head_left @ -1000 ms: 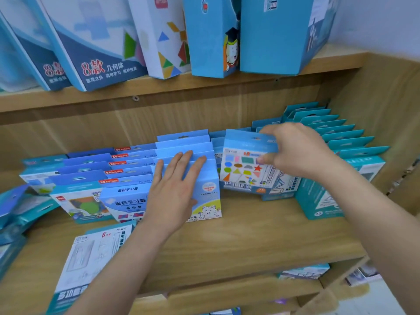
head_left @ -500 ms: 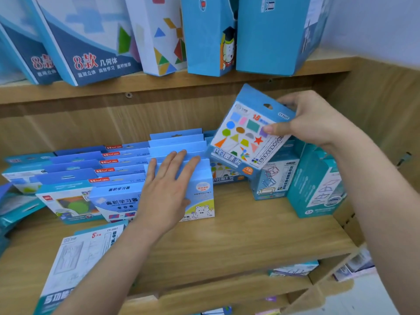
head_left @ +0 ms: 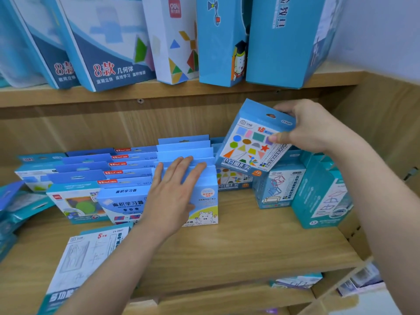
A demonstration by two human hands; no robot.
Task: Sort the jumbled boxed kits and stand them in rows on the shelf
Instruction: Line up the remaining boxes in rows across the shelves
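The right hand [head_left: 316,130] pinches a shapes kit [head_left: 247,144] by its top corner, thumb on the front, holding it tilted in the air above the boxes standing under that hand. The kit is a flat blue-and-white cardboard box printed with coloured shapes, with a hang-hole tab. The left hand [head_left: 172,196] lies with straight fingers on a row [head_left: 186,151] of upright pale-blue boxes. Below both hands runs a wood-grain shelf [head_left: 250,242]. A white kit [head_left: 86,258] lies flat beside the left forearm.
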